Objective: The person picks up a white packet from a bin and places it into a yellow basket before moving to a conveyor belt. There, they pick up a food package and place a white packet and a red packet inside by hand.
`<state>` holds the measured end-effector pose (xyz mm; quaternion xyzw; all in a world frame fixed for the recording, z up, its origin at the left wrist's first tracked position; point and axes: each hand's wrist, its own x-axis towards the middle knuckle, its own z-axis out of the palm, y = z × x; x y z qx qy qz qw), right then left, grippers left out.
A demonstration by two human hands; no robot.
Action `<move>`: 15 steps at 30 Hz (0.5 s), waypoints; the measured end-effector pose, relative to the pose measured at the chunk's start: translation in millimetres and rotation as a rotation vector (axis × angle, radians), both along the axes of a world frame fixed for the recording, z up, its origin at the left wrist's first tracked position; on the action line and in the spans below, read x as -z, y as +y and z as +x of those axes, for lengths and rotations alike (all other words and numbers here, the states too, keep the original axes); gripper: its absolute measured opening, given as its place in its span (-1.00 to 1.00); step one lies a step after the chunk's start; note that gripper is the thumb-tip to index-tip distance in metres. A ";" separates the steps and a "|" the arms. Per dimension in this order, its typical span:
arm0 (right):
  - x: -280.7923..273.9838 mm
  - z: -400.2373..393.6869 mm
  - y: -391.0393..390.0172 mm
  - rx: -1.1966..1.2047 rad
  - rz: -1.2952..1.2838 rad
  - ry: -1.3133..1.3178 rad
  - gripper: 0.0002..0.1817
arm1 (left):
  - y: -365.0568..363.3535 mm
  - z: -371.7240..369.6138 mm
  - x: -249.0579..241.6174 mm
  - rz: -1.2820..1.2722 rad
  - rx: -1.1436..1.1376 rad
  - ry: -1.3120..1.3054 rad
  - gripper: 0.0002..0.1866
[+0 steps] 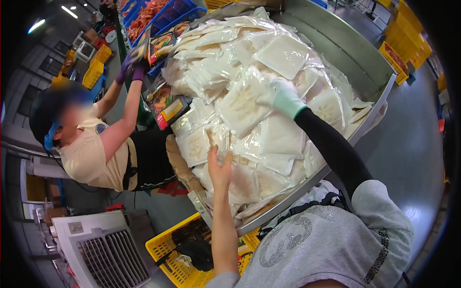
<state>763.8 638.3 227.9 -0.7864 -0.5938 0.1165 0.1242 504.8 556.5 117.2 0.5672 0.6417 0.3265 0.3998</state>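
Note:
A large heap of flat, clear plastic packets with white contents fills a metal bin. My right hand, in a white and pale-green glove, has its fingers on the edge of one packet and grips it, slightly blurred. My left hand is bare and hovers over the near left side of the heap. Its thumb and fingers are spread, with nothing between them, close to another packet. What exactly lies inside the packets is hard to make out.
At the left, a co-worker in purple gloves handles printed packs beside the bin. Blue crates with orange-red packs stand behind. A yellow crate sits below my left arm, near an air cooler. Cardboard lines the bin's edge.

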 end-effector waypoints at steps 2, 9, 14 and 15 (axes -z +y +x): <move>13.2 -6.2 -14.9 -0.219 0.085 0.447 -0.39 | 4.1 5.7 -3.3 0.027 0.009 -0.289 -0.25; 4.3 -56.5 -46.5 -0.430 0.232 0.791 -0.59 | 8.6 -10.4 2.4 -0.072 -0.152 -0.712 -0.31; 12.2 -29.6 -10.6 -0.420 0.588 0.492 -0.53 | 6.1 -21.1 -15.5 -0.098 -0.151 -0.752 -0.48; 13.4 -12.2 2.5 -0.364 0.621 0.295 -0.50 | 7.5 -27.9 -2.8 -0.118 -0.120 -0.612 -0.45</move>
